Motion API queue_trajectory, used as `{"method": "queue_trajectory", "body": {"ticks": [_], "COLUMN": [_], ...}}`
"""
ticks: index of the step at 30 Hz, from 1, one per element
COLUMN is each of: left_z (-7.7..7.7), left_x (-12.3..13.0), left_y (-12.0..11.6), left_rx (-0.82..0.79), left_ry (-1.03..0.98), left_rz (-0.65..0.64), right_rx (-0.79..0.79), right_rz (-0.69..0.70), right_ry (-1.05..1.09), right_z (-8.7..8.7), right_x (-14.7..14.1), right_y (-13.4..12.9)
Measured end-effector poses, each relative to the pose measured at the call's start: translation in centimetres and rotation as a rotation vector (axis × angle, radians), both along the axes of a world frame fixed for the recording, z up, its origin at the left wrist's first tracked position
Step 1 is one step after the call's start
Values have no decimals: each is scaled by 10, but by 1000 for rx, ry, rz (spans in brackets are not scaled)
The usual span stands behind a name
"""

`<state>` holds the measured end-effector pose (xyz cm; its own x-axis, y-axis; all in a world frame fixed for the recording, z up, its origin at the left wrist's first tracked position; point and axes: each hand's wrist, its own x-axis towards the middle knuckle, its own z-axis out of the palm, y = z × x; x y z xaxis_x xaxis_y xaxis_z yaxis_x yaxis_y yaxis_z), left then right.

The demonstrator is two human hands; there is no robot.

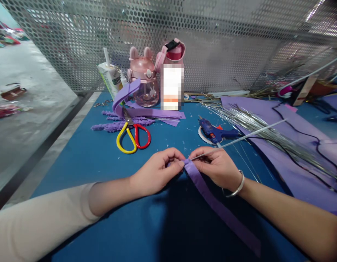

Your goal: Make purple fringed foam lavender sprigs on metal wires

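My left hand (163, 168) is closed, its thumb and fingers pinching the upper end of a purple strip (209, 198). From there the strip runs down and right over the blue table. Opposite, my right hand (214, 163) is closed on a thin pale wire (256, 133), which slants up to the right. The wire's near end meets the strip at my fingertips; how they join is partly hidden. Beyond my hands lie scissors (133, 136) with one yellow and one red handle. A blue glue gun (216, 133) rests just past my right hand.
Fringed purple flower pieces (110, 126) and a curled purple strip (121, 96) lie behind the scissors. Further back stand a drink carton (111, 78) and two pink bottles (146, 82). Silver wires (261, 127), a black cord (290, 154) and purple sheets (316, 198) cover the right side.
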<state>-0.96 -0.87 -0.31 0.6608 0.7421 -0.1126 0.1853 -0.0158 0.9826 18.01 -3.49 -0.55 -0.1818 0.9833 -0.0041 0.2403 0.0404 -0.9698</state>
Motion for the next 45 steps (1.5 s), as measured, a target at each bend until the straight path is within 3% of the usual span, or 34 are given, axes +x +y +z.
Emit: {"method": "queue_trajectory", "body": {"ticks": [12, 21, 26, 30, 33, 35, 39, 45], "left_z": [4, 1, 6, 8, 6, 4, 0, -3], "left_x": [-2, -2, -6, -7, -3, -1, 0, -2], "left_y": [-5, -9, -4, 2, 5, 6, 6, 6], "left_rx": [335, 539, 442, 130, -70, -68, 95, 216], "left_ry": [158, 154, 100, -102, -89, -81, -74, -53], "left_rz": [37, 32, -51, -109, -147, -118, 10, 6], "right_rx": [130, 231, 239, 288, 221, 111, -63, -26], "right_rz": [72, 63, 94, 173, 115, 98, 140, 5], "right_ry": [-168, -258, -245, -210, -165, -50, 161, 67], "right_z": [1, -3, 0, -1, -2, -2, -3, -6], "right_x": [1, -2, 0, 1, -1, -1, 0, -1], "right_y": [-3, -6, -4, -2, -2, -2, -1, 0]}}
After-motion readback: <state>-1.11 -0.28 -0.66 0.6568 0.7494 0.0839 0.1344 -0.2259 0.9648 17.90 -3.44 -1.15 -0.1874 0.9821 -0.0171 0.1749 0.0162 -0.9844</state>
